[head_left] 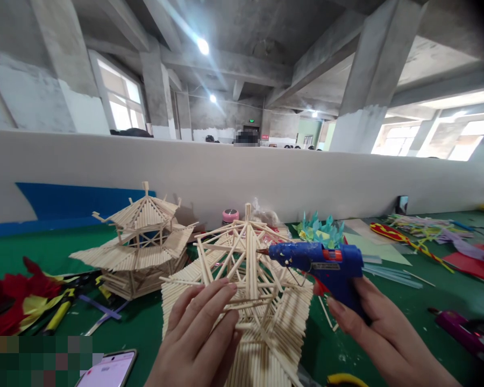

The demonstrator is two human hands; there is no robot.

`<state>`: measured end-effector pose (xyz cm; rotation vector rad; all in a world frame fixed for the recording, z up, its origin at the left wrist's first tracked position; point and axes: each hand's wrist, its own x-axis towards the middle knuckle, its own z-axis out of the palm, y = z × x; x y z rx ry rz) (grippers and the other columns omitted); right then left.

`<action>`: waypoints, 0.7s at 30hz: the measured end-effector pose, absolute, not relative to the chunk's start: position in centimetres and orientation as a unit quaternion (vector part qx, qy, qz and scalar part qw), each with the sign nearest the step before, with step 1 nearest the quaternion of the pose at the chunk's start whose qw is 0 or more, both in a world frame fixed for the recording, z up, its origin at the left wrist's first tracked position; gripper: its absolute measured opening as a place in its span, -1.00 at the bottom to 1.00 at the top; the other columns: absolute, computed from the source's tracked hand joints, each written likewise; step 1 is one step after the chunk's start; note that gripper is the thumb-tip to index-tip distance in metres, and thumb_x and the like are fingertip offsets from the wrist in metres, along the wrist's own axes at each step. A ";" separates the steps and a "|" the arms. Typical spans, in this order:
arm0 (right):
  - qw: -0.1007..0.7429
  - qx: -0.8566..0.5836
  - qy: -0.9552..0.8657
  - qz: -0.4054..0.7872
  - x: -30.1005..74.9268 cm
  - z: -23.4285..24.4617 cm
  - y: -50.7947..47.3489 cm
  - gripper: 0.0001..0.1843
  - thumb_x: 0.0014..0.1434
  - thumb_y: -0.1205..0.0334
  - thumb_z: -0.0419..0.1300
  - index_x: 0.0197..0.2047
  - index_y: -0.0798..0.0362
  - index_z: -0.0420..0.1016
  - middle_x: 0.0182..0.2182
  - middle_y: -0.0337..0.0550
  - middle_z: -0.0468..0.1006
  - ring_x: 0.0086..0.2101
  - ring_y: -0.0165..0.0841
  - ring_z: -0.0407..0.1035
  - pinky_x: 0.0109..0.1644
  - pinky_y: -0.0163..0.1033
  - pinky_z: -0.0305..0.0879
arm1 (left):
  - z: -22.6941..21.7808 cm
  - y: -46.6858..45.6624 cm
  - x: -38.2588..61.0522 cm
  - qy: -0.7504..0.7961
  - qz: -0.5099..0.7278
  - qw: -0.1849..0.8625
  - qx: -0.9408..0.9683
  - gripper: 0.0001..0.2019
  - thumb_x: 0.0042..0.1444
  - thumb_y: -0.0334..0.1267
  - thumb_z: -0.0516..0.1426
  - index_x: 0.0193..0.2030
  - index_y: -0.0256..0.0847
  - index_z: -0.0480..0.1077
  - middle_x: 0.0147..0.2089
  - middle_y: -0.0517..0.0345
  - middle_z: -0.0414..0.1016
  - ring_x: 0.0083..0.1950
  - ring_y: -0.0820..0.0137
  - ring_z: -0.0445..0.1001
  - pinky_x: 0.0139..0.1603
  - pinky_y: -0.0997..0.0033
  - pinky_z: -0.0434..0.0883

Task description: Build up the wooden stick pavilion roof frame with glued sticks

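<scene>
A pavilion model (246, 287) made of pale wooden sticks stands in front of me, its upper roof an open frame of sticks around a central post. My left hand (201, 328) is closed on the model's left front side, fingers bent over the sticks; the exact contact of the thumb is partly hidden. In my right hand (371, 317) is a blue hot glue gun (318, 260), gripped by its handle. Its nozzle points left and lies in line with the central post; whether they touch, I cannot tell.
Another stick pavilion (139, 242) with covered roofs stands at the left. A phone (111, 368) lies at the lower left, near red paper petals (20, 290). To the right are teal paper leaves (320, 228), clear glue sticks (393, 274) and a purple glue gun (463, 330). A white partition (286, 177) runs behind.
</scene>
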<state>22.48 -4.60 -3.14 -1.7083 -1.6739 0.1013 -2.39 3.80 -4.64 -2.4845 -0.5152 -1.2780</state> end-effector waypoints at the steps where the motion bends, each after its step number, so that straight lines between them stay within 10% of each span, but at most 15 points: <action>1: 0.362 -0.668 -0.650 0.039 22.5 -3.2 -4.7 -0.48 0.11 0.02 -0.05 0.07 0.13 0.11 0.03 0.10 0.29 -0.01 -0.14 0.22 0.00 -0.03 0.20 | -4.6 3.8 -2.4 -0.179 -0.443 0.150 -0.866 -0.79 -0.08 -0.53 0.10 -0.26 -0.30 0.37 -0.08 -0.09 0.42 0.02 0.20 0.31 -0.03 0.14 0.24; 21: 0.364 -0.662 -0.655 0.031 22.7 -4.3 -6.3 -0.63 0.09 0.07 0.01 -0.05 0.01 0.29 -0.11 -0.06 0.45 -0.18 -0.24 0.39 -0.20 -0.28 0.38 | -5.2 3.9 -1.6 -0.185 -0.503 0.127 -0.835 -0.85 -0.03 -0.50 0.05 -0.33 -0.26 0.39 -0.11 -0.03 0.45 -0.02 0.21 0.35 -0.03 0.15 0.22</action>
